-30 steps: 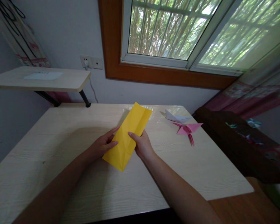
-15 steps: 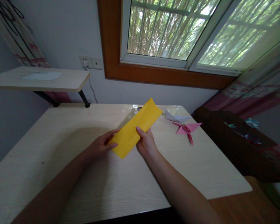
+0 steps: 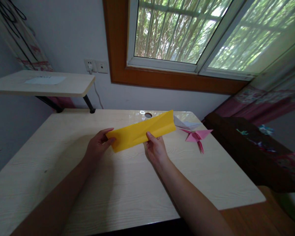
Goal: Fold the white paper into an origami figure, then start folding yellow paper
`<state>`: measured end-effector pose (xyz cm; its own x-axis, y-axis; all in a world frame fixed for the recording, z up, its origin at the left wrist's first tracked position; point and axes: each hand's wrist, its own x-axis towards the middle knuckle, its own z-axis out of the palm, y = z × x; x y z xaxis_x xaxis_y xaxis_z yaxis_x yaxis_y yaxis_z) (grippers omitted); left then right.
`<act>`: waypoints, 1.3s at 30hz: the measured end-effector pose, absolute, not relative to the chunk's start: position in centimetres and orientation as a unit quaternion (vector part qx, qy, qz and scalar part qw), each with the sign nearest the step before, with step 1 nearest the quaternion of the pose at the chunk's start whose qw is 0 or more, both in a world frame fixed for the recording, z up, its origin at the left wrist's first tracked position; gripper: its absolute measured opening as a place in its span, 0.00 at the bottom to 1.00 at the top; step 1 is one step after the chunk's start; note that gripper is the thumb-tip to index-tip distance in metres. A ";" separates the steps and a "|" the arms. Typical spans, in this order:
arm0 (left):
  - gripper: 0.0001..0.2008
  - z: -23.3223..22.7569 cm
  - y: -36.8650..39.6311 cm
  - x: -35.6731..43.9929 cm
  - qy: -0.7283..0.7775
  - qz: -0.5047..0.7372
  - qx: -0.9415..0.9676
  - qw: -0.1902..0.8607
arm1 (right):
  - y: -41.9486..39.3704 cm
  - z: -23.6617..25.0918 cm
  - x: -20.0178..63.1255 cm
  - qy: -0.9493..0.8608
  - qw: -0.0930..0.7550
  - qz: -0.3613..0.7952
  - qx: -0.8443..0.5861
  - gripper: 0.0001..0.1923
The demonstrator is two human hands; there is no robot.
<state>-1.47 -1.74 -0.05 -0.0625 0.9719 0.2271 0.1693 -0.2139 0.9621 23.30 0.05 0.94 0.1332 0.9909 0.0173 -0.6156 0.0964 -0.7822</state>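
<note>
A folded yellow paper (image 3: pixel 140 131) is held above the light wooden table (image 3: pixel 64 170), lying almost level from left to right, its right end a little higher. My left hand (image 3: pixel 98 146) pinches its left end. My right hand (image 3: pixel 155 148) grips its lower edge near the middle, thumb on top. A folded pink paper figure (image 3: pixel 198 136) and a folded white paper figure (image 3: pixel 185 124) lie on the table just right of the yellow paper's right end.
A cable hole (image 3: pixel 148 115) sits near the table's far edge. A raised shelf (image 3: pixel 64 86) with a white sheet (image 3: pixel 44 80) stands at the back left. A dark bench (image 3: pixel 250 150) and a patterned curtain (image 3: pixel 272 95) flank the right side, under a window (image 3: pixel 177 32).
Both hands have turned the yellow paper from a steep diagonal to nearly level, and its left end has risen and shifted left. The paper figures have not moved.
</note>
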 end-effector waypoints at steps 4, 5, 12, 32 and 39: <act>0.25 0.3 -1.8 -1.5 0.502 0.537 0.562 0.380 | 0.7 0.9 24.1 -0.284 0.708 0.543 -0.351 0.29; 0.25 0.3 -1.7 -1.5 0.510 0.532 0.560 0.379 | 1.0 0.8 24.6 -0.281 0.715 0.524 -0.366 0.28; 0.21 -0.3 -1.0 -1.8 0.539 0.456 0.584 0.400 | 2.9 0.5 30.2 -0.318 0.738 0.170 -0.571 0.28; 0.13 -0.7 -2.0 -1.6 0.433 0.440 0.714 0.331 | -1.5 2.0 24.5 -0.872 0.366 -0.020 -0.325 0.17; 0.11 -0.5 -2.2 -1.6 0.417 0.463 0.714 0.318 | -1.8 2.1 24.1 -0.870 0.356 -0.015 -0.342 0.14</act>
